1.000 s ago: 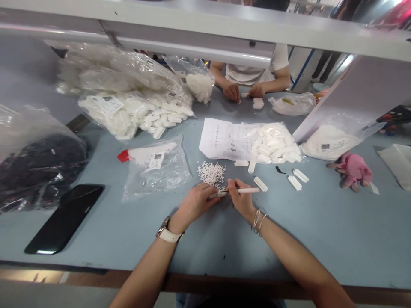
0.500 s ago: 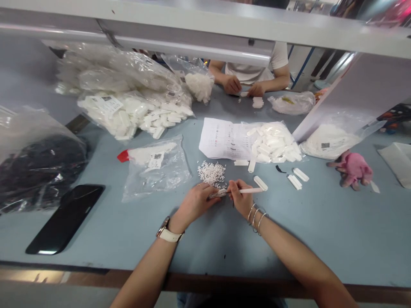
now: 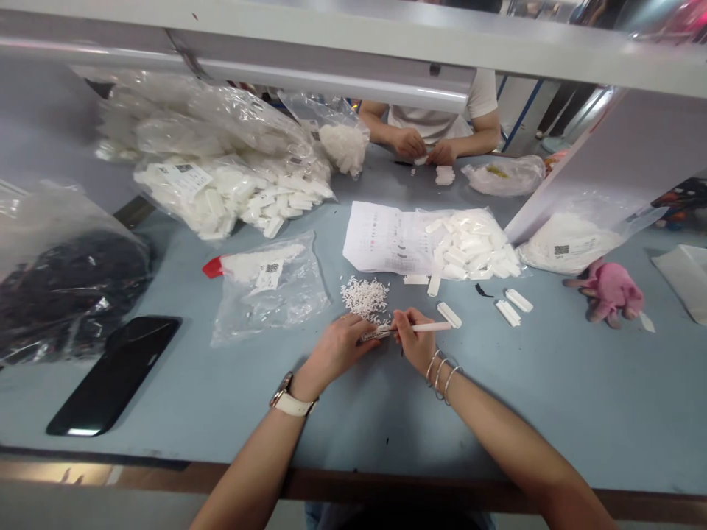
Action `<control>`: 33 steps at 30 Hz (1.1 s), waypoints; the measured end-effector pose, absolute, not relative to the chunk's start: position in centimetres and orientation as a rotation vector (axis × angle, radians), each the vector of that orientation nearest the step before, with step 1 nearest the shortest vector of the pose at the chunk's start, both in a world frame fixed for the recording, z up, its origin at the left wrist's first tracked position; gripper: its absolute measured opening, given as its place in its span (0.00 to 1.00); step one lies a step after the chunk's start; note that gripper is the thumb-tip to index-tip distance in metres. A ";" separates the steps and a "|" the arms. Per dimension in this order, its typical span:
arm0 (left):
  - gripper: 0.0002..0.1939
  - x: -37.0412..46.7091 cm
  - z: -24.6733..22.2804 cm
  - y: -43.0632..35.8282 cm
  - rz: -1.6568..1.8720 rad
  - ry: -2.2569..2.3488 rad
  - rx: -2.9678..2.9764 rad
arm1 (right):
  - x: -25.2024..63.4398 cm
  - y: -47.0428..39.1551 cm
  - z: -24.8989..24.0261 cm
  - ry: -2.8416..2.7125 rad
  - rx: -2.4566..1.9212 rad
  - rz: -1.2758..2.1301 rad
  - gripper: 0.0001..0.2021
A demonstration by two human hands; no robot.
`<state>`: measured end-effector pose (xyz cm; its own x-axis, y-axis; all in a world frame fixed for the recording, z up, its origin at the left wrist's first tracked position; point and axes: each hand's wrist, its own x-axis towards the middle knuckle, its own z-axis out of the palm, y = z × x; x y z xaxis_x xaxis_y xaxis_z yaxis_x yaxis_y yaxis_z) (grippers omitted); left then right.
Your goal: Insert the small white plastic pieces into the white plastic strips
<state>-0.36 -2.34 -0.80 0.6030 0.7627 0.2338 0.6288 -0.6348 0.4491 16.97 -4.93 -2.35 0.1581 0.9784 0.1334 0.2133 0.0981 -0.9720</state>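
Observation:
My left hand [image 3: 343, 346] is closed around a small white plastic piece [image 3: 375, 334] low over the table, its fingers partly covering it. In my right hand [image 3: 413, 336], pinched like a pen, is a slim tool with a pale pink handle [image 3: 434, 327]. Its thin dark tip points left and meets the white piece or sits just by it; contact is too small to tell. A pile of tiny white pellets [image 3: 364, 296] lies just beyond my left fingers. To the right of my right hand rests a white rectangular piece [image 3: 449, 315].
White parts fill a clear bag [image 3: 475, 246] beside a printed sheet [image 3: 375, 239]. Left are a flat plastic bag [image 3: 270, 294], a phone [image 3: 113, 375] and heaped bags [image 3: 221, 191]. Right lies a pink plush toy [image 3: 613, 287]. A co-worker's hands [image 3: 442, 152] work across the table.
My hands keep nearly the same place and grip on the white piece and the pink-handled tool. Across the table, the co-worker's hands have come closer together.

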 end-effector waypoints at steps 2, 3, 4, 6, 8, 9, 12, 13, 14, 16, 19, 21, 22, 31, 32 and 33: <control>0.03 -0.4 -0.7 -2.3 0.589 1.114 2.519 | 17.0 -4.9 -2.1 -1.316 -1.360 0.860 0.22; 0.03 -0.4 -0.7 -2.3 0.593 1.106 2.526 | 17.0 -4.9 -1.9 -1.341 -1.368 0.838 0.22; 0.03 -0.4 -0.6 -2.3 0.598 1.098 2.535 | 17.0 -4.9 -1.7 -1.368 -1.376 0.814 0.22; 0.03 -0.4 -0.5 -2.3 0.604 1.089 2.550 | 17.1 -4.9 -1.3 -1.425 -1.386 0.764 0.22; 0.04 -0.3 -0.5 -2.3 0.602 1.089 2.557 | 17.1 -5.0 -0.9 -1.489 -1.385 0.709 0.23; 0.05 -0.3 -0.5 -2.3 0.599 1.089 2.559 | 17.1 -5.0 -0.7 -1.523 -1.381 0.673 0.23; 0.06 -0.3 -0.7 -2.3 0.593 1.085 2.566 | 17.0 -5.0 -0.3 -1.640 -1.363 0.534 0.24; 0.07 -0.4 -0.7 -2.3 0.596 1.082 2.566 | 17.0 -5.0 -0.3 -1.678 -1.354 0.487 0.24; 0.07 -0.4 -0.8 -2.3 0.603 1.080 2.563 | 17.0 -5.0 -0.3 -1.714 -1.346 0.446 0.24; 0.08 -0.4 -0.9 -2.4 0.619 1.080 2.552 | 17.0 -5.0 -0.4 -1.779 -1.333 0.385 0.24; 0.10 -0.3 -0.9 -2.5 0.644 1.087 2.543 | 17.1 -5.0 -0.7 -1.869 -1.321 0.342 0.24; 0.11 -0.3 -0.7 -2.5 0.653 1.095 2.541 | 17.1 -5.1 -0.7 -1.927 -1.305 0.324 0.24; 0.12 -0.2 -0.6 -2.5 0.653 1.102 2.537 | 17.1 -5.1 -0.6 -1.954 -1.295 0.314 0.24; 0.07 -0.4 -0.2 -2.5 0.622 1.066 2.467 | 16.6 -5.2 0.2 -2.081 -1.223 0.331 0.22; 0.07 -0.4 -0.3 -2.5 0.622 1.069 2.463 | 16.6 -5.2 0.1 -2.065 -1.210 0.355 0.22; 0.07 -0.4 -0.3 -2.5 0.623 1.074 2.462 | 16.7 -5.3 0.0 -2.040 -1.199 0.376 0.21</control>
<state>-0.42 -2.50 -0.30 0.6092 0.7548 0.2432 0.5856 -0.6349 0.5039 16.67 -5.25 -0.02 -0.3005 0.8456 0.4411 0.6326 0.5229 -0.5714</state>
